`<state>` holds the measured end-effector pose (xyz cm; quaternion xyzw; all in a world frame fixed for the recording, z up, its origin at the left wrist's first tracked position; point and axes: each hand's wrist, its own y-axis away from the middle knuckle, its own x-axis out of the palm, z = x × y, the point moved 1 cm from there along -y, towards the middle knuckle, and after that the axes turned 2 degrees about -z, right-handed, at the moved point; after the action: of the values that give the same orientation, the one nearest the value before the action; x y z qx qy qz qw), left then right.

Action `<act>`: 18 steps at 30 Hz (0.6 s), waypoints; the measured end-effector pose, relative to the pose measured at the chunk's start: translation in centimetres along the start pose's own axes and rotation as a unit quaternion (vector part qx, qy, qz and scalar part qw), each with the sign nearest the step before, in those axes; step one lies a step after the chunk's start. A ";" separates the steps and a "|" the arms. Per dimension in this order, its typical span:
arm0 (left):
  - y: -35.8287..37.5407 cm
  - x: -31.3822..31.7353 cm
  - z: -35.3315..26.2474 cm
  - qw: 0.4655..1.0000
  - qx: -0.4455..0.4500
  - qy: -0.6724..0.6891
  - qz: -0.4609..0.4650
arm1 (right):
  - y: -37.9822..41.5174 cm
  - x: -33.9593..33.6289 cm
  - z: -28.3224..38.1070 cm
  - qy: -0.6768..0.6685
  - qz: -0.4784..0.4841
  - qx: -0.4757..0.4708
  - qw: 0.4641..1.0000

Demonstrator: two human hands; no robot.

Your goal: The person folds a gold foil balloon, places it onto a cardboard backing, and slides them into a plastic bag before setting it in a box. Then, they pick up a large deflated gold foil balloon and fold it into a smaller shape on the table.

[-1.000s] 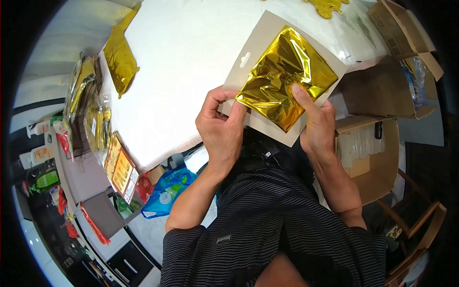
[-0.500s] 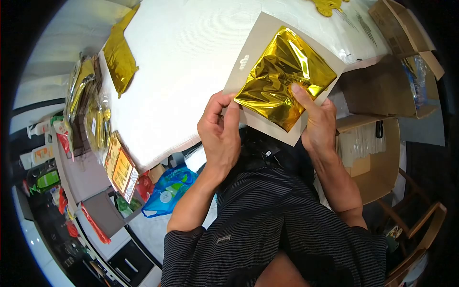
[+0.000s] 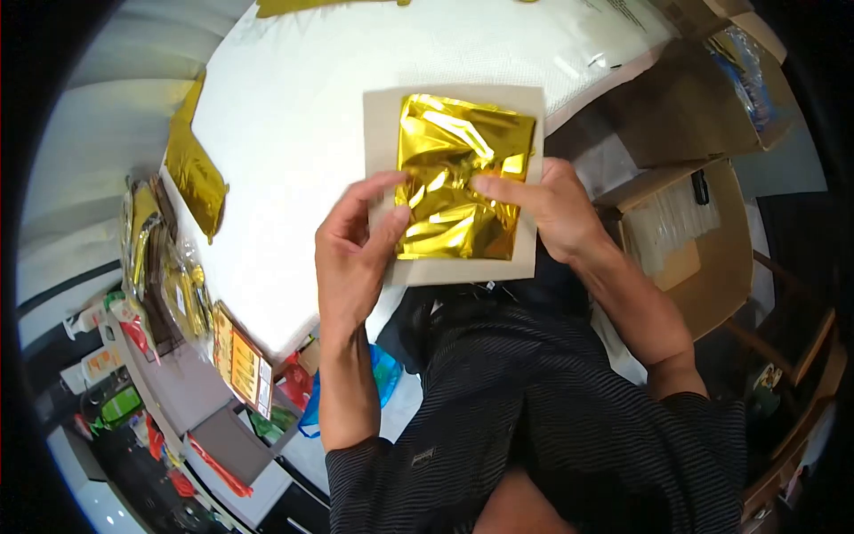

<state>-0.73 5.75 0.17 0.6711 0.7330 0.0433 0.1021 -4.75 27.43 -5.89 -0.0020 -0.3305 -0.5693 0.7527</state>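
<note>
A folded gold foil sheet (image 3: pixel 458 214) lies flat on a beige card (image 3: pixel 381 116), held over the front of the white table (image 3: pixel 285 133). My right hand (image 3: pixel 560 209) grips the card's right side, its thumb pressing on the middle of the foil and its other fingers hidden behind. At the left edge of the foil is my left hand (image 3: pixel 356 236), thumb and index finger apart and touching the foil's border. The card stands nearly upright in view, its hanging hole not visible.
Another gold foil piece (image 3: pixel 197 182) hangs at the table's left edge. Below it are plastic-wrapped packets (image 3: pixel 182 289) and a printed FALL package (image 3: pixel 240 360). Open cardboard boxes (image 3: pixel 680 116) stand at the right, one holding clear sleeves (image 3: pixel 667 222). A blue bag (image 3: pixel 378 378) lies below.
The card and foil have turned from a slant to nearly straight and moved left and down. My left hand has shifted from the card's corner to the foil's left edge. The view has shifted too.
</note>
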 end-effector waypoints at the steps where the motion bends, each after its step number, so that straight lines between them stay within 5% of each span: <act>1: -0.1 -0.1 -0.1 0.998 0.012 -0.029 0.053 | 0.0 -0.1 -0.2 0.017 0.013 0.009 1.000; 5: -1.0 -0.2 -0.9 0.991 -0.018 -0.056 0.121 | -0.1 -0.5 -0.3 0.026 0.029 0.008 0.999; 12: -1.0 0.1 -0.6 0.990 0.003 -0.050 0.136 | -0.2 -1.2 0.6 0.058 0.047 -0.009 0.997; 18: -1.3 -0.7 0.2 0.987 -0.071 -0.021 0.141 | -0.2 -1.1 1.2 0.115 0.059 0.025 0.991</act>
<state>-1.93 4.87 -0.19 0.7593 0.6240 0.0957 0.1577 -5.68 28.81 -5.55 0.0630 -0.2552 -0.5119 0.8178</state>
